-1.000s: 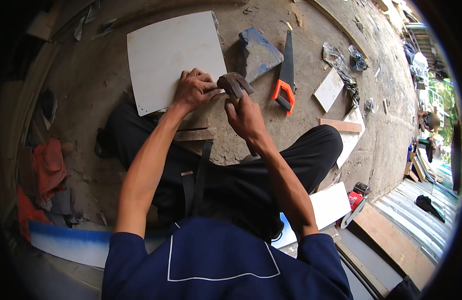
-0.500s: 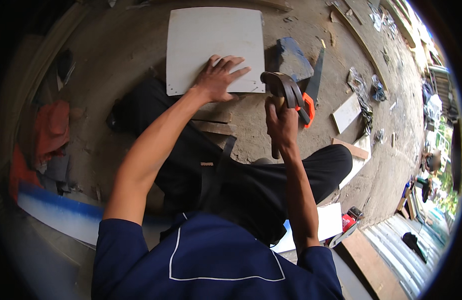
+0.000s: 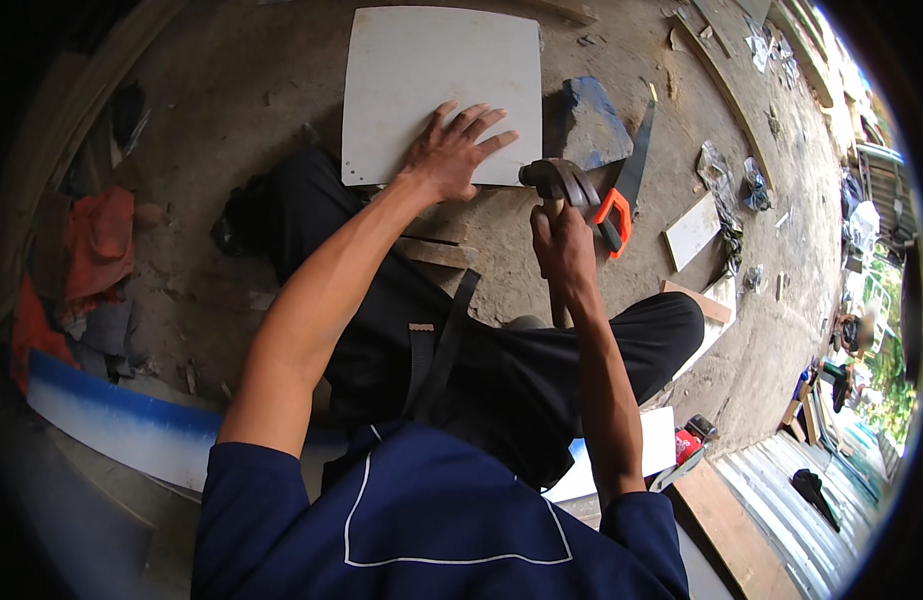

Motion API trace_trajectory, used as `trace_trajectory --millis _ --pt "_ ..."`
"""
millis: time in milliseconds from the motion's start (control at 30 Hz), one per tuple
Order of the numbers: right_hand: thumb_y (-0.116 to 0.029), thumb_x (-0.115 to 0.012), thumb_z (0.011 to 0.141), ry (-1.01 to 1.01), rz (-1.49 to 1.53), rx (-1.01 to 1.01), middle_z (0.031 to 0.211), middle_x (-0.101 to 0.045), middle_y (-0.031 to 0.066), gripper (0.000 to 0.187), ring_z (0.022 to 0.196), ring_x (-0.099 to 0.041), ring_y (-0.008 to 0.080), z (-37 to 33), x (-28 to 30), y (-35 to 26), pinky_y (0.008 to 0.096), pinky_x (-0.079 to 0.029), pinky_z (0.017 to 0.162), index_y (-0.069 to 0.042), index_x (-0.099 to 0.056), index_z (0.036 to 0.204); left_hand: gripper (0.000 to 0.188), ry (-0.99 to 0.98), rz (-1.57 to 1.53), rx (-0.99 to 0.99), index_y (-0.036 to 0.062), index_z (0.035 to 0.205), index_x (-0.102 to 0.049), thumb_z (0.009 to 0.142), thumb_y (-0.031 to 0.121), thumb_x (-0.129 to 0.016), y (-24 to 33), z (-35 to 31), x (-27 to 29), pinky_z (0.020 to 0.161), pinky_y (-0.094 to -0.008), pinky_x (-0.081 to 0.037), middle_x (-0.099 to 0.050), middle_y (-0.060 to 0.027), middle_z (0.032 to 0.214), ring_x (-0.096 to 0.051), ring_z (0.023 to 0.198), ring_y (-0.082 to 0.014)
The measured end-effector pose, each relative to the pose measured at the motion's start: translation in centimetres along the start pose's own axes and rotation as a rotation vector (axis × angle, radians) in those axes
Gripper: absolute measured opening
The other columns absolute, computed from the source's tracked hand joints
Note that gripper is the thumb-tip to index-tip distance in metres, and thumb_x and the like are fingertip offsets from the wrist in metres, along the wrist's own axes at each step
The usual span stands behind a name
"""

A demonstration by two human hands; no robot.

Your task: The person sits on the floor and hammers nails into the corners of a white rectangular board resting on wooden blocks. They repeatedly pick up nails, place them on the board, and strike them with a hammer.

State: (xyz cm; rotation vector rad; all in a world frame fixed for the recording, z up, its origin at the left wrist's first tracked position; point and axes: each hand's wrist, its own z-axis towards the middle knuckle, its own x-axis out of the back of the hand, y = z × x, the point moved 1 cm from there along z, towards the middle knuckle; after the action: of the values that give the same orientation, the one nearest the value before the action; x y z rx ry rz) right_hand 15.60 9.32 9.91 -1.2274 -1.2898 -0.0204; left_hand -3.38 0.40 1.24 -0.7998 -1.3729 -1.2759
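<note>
My left hand (image 3: pixel 449 158) lies spread on the near part of a white board (image 3: pixel 431 75), its fingers pointing to the upper right. Small dark marks show at the board's near left corner. My right hand (image 3: pixel 564 245) is wrapped round the handle of a claw hammer (image 3: pixel 561 184). The hammer's dark head is just off the board's near right corner, apart from my left hand. Right of the hammer lies a handsaw (image 3: pixel 628 178) with an orange and black handle. A bluish-grey stone block (image 3: pixel 593 120) rests beside the board.
Wood offcuts (image 3: pixel 433 252) lie under the board's near side. A white offcut (image 3: pixel 693 232) and plastic scraps (image 3: pixel 716 170) are strewn to the right. A long wooden strip (image 3: pixel 721 90) runs along the floor at far right. Orange cloth (image 3: pixel 99 245) is heaped at left, above a blue-and-white panel (image 3: pixel 111 410).
The hammer head has dropped slightly lower, toward me, still in my right hand. The board and my left hand appear a little farther right in the view.
</note>
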Motion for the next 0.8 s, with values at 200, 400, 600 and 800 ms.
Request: trace_trajectory --millis 200,400,600,800 --pt "-0.013 -0.058 0.092 0.075 0.009 0.155 0.097 -0.064 0.0296 0.034 0.084 -0.063 0.0506 -0.1 0.2 -0.3 0.0513 -0.05 0.072 -0.004 -0.055 0.125 0.108 0.006 0.033 0.009 0.0335 0.152 -0.033 0.055 0.019 -0.079 -0.2 -0.2 0.0 0.122 -0.0503 -0.012 -0.028 0.0014 0.158 -0.024 0.147 -0.0207" --pt "-0.015 -0.058 0.093 -0.004 0.01 0.033 0.095 -0.065 0.0301 0.036 0.087 -0.063 0.0509 -0.5 -0.7 0.5 0.0515 -0.05 0.073 -0.005 -0.053 0.127 0.105 0.008 0.015 -0.001 0.0328 0.151 -0.034 0.057 0.019 -0.078 -0.1 0.0 0.1 0.122 -0.0503 -0.013 -0.029 0.0015 0.158 -0.025 0.147 -0.0207" --pt "-0.015 -0.059 0.092 0.074 0.093 0.013 0.088 -0.065 0.0309 0.029 0.082 -0.063 0.0502 -0.6 0.4 -1.1 0.0526 -0.049 0.07 -0.003 -0.058 0.118 0.103 -0.028 0.018 0.019 0.0332 0.152 -0.033 0.06 0.019 -0.078 -0.1 -0.1 0.5 0.122 -0.0488 -0.012 -0.029 0.0014 0.158 -0.023 0.147 -0.0198" --pt "-0.019 -0.061 0.092 0.017 0.041 0.064 0.08 -0.064 0.0277 0.029 0.074 -0.064 0.0458 0.0 -0.9 1.6 0.046 -0.049 0.065 0.001 -0.057 0.113 0.1 0.015 0.034 0.0 0.0346 0.151 -0.036 0.063 0.028 -0.081 -0.2 0.0 0.1 0.122 -0.0492 -0.012 -0.031 0.0023 0.157 -0.025 0.146 -0.019"
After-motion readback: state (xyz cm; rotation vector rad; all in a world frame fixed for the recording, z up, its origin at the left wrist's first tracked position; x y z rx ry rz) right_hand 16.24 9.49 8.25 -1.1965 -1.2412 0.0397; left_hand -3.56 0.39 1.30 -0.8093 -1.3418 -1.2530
